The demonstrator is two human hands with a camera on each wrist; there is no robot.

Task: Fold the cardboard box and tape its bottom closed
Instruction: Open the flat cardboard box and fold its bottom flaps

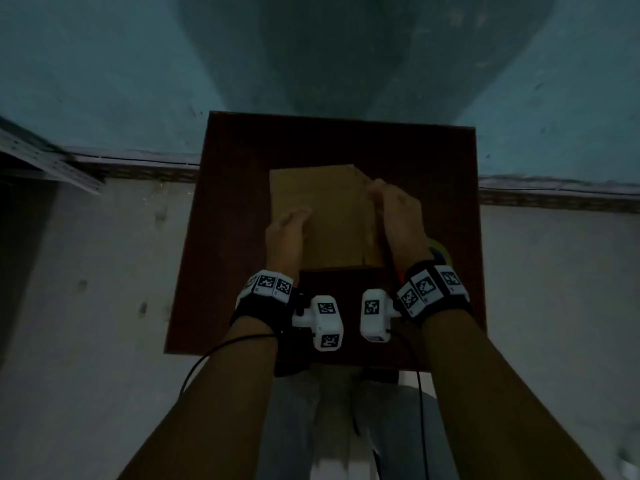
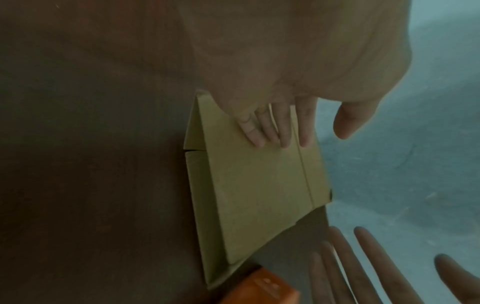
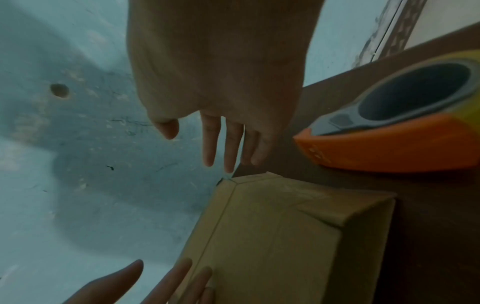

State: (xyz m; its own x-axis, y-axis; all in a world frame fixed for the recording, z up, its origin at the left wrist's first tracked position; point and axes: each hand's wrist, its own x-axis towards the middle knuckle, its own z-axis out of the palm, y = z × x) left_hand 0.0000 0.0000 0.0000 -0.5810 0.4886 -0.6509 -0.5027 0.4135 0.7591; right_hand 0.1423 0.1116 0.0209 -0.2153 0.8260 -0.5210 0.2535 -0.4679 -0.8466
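Both of our hands are on the cardboard box (image 1: 325,216), which lies near the middle of the dark brown worktop (image 1: 228,237): our left hand (image 1: 287,230) rests on its top face with straight, relaxed fingers (image 2: 270,127), gripping nothing. Our right hand (image 1: 394,209) lies at the box's right far corner, fingers (image 3: 231,144) extended and holding nothing, while an orange tape dispenser (image 3: 405,127) sits on the worktop just right of the box.

I see matt brown cardboard on the box (image 1: 332,216), a dark reddish wood-look table (image 1: 242,209) with a dull finish, smooth orange plastic on the tape dispenser (image 3: 389,144), and rough scuffed wall paint.
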